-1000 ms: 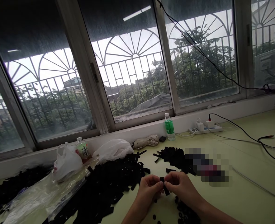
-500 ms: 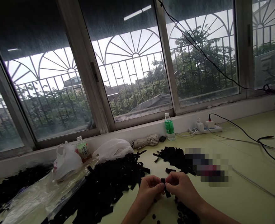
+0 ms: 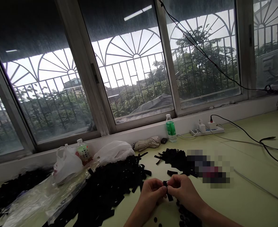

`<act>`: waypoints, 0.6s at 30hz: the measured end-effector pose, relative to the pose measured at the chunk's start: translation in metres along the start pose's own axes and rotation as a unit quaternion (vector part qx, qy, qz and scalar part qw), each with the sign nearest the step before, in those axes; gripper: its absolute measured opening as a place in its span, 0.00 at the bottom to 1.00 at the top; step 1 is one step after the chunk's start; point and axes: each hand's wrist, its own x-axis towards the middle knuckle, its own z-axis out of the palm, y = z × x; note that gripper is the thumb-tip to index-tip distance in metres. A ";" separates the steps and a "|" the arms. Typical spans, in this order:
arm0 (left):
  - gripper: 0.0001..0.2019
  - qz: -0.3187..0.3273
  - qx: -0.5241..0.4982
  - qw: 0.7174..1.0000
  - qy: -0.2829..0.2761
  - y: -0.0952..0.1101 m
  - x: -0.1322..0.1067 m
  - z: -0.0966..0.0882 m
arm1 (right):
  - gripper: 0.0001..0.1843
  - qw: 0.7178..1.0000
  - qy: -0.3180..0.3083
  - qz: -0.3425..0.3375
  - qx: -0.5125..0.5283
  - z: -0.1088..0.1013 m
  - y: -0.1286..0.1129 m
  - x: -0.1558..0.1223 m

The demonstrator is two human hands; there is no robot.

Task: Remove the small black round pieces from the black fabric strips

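A short black fabric strip (image 3: 169,196) is pinched between my two hands, its lower end hanging down toward the table. My left hand (image 3: 152,190) grips it from the left with thumb and forefinger. From the right, my right hand (image 3: 181,188) pinches the same strip, fingertips almost touching those of the left. Small black round pieces (image 3: 187,217) lie heaped under my right wrist, and a few loose ones are near my left wrist. Beyond my hands, a single black strip (image 3: 173,173) rests flat on the table.
A large heap of black strips (image 3: 110,186) spreads to the left, with a smaller pile (image 3: 174,157) ahead. Clear plastic sheeting (image 3: 35,201), a white bag (image 3: 66,164), a green-labelled bottle (image 3: 170,128) and a power strip (image 3: 207,130) lie toward the window. Cables cross the yellow-green table (image 3: 254,151).
Almost nothing differs. Both hands keep their pinch on the black strip in the same place; the view has shifted very slightly.
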 end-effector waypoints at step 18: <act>0.15 0.055 0.028 0.992 0.106 0.013 0.000 -0.004 | 0.12 0.996 0.020 -0.060 -0.063 -0.017 0.001 0.012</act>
